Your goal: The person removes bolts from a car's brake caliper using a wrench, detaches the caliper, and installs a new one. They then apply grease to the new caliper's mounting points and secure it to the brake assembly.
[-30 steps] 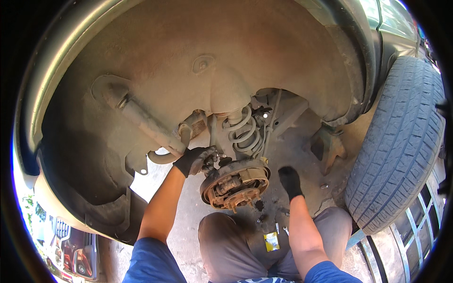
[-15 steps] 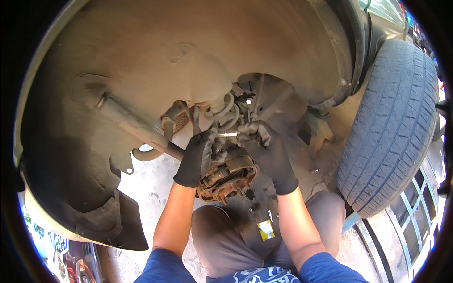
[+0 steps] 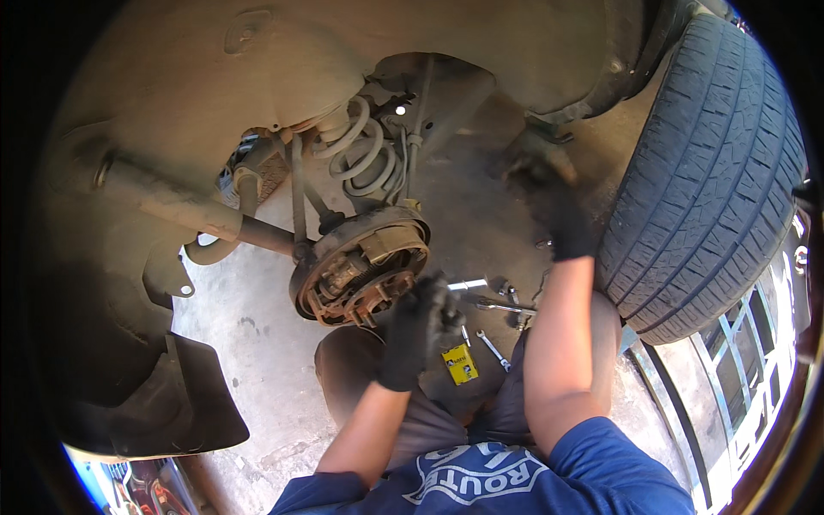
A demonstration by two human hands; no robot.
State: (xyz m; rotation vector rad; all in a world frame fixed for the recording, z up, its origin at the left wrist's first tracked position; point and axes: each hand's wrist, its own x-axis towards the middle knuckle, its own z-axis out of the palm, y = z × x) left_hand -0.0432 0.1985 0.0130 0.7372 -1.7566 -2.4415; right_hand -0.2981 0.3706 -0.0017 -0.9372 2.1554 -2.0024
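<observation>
My left hand [image 3: 419,330], in a black glove, is just right of and below the uncovered drum brake assembly [image 3: 365,266]. Its fingers are closed, and a shiny silver rod-shaped piece [image 3: 469,284] sticks out from them to the right. Rusty wheel studs face toward me on the hub, with brake shoes around it. My right hand [image 3: 545,184], also gloved, reaches forward to the right, near a bracket under the wheel arch. Motion smears its fingers, so whether they hold anything is hidden.
On the floor between my knees lie a yellow box [image 3: 460,365], a combination wrench [image 3: 493,350] and a ratchet [image 3: 505,306]. A tyre [image 3: 704,180] stands at the right. The coil spring [image 3: 369,159] and shock absorber [image 3: 172,196] are behind and left of the brake.
My hands have parted from the silver piece they both held. The left came down and right with it; the right swung forward and right. The view has shifted, showing more floor tools.
</observation>
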